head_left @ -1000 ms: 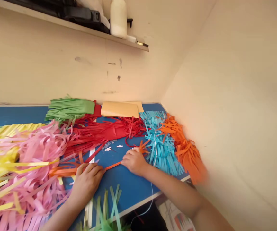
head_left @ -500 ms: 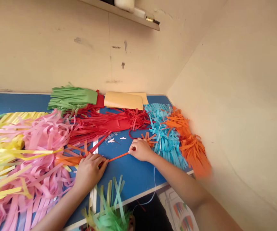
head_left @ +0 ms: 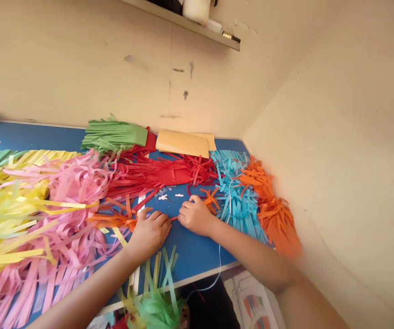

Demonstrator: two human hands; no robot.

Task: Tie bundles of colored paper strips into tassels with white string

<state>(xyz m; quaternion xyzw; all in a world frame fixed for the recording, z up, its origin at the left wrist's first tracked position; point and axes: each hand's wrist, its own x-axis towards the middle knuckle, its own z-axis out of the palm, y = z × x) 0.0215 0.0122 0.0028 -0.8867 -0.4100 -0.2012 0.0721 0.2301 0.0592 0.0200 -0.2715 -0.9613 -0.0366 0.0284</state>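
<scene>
An orange paper strip (head_left: 174, 219) runs between my two hands above the blue table (head_left: 197, 253). My left hand (head_left: 153, 228) is closed on the strip's left part, beside an orange fringed bunch (head_left: 114, 220). Closed fingers of my right hand (head_left: 193, 214) pinch its other side, close to a small orange fringe (head_left: 211, 200). Only a short piece of the strip shows between the hands; the rest is hidden by the fingers.
Pink (head_left: 77, 183) and yellow fringes (head_left: 8, 219) cover the left. Red fringe (head_left: 162, 173), green fringe (head_left: 114, 135) and folded yellow paper (head_left: 183, 142) lie behind. Blue (head_left: 240, 201) and orange fringes (head_left: 279, 219) are at right, with white string (head_left: 220, 260). Green tassels (head_left: 157, 306) are in front.
My left hand has moved right, closer to my right hand, and less of the orange strip shows between them. The view has shifted slightly.
</scene>
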